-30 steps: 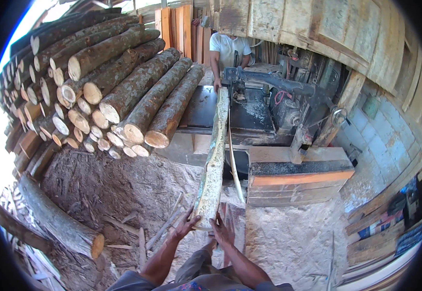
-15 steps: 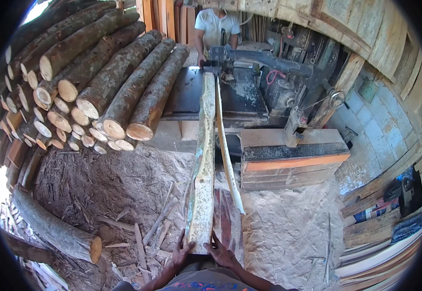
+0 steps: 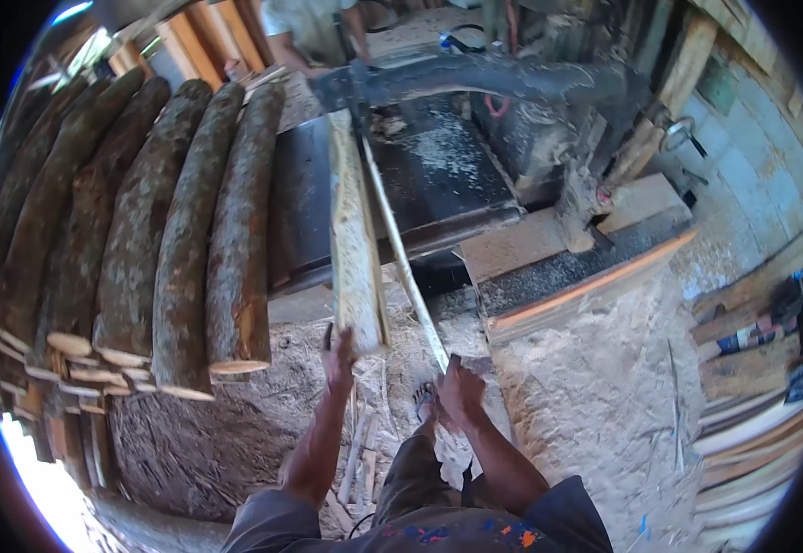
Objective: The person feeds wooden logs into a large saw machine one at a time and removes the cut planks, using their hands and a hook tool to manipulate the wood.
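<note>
A thick wooden board (image 3: 353,240) with a rough pale face lies lengthwise on the dark saw table (image 3: 300,184), its near end jutting past the table's edge. My left hand (image 3: 337,358) is at the left side of that near end, fingers stretched up and apart, touching or almost touching the wood. To the board's right, a thin pale wood strip (image 3: 403,263) slants from the saw blade toward me. My right hand (image 3: 461,394) closes around the strip's near end. At the far end, board and strip meet the upright blade (image 3: 358,88).
Beyond the saw stands another person (image 3: 309,37), arms reaching toward the machine. Bark-covered logs (image 3: 180,221) are stacked at the left. A sawdust-covered wooden box (image 3: 586,267) sits right of the table. Sawn planks (image 3: 761,452) lie at the right; sawdust and scraps cover the floor.
Both hands have moved forward from the board's near end. My right hand has left the board and taken hold of the strip. The board has gone farther past the blade; my view has shifted.
</note>
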The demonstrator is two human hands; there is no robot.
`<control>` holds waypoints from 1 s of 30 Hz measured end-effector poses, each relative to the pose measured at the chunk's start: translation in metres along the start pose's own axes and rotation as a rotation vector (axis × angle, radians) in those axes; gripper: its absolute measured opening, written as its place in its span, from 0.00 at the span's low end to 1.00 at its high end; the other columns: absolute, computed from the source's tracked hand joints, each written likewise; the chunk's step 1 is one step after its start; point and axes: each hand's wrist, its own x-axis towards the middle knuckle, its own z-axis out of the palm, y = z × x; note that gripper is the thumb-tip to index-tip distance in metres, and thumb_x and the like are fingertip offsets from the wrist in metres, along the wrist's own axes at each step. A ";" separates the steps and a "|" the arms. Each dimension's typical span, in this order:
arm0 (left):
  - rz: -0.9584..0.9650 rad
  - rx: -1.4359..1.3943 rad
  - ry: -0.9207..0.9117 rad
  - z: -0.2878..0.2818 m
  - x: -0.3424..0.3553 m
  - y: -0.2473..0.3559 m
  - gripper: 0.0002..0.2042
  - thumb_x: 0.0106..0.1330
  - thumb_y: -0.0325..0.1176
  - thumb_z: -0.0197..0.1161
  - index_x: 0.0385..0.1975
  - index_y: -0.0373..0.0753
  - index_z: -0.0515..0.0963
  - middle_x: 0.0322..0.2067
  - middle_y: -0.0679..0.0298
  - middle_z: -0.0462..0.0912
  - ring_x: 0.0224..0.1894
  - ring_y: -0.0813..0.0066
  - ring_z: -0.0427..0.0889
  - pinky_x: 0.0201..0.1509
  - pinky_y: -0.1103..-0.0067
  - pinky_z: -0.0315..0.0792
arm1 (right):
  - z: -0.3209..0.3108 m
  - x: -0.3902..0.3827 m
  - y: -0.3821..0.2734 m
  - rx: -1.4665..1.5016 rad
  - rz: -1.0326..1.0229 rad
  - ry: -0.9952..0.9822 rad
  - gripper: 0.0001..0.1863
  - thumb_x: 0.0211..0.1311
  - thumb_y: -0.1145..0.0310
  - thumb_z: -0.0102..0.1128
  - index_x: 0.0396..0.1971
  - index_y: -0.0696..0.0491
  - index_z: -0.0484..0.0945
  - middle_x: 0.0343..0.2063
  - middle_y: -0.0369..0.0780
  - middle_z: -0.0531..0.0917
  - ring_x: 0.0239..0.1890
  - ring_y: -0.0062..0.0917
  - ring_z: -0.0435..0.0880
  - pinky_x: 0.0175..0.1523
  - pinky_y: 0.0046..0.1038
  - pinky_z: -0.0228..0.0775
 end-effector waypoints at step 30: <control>-0.606 0.668 -0.734 0.061 -0.425 -0.105 0.26 0.64 0.49 0.52 0.58 0.40 0.67 0.40 0.58 0.81 0.37 0.69 0.81 0.42 0.72 0.74 | 0.067 -0.457 0.580 0.101 0.796 -0.234 0.25 0.45 0.61 0.63 0.47 0.48 0.75 0.45 0.47 0.79 0.47 0.41 0.79 0.50 0.41 0.71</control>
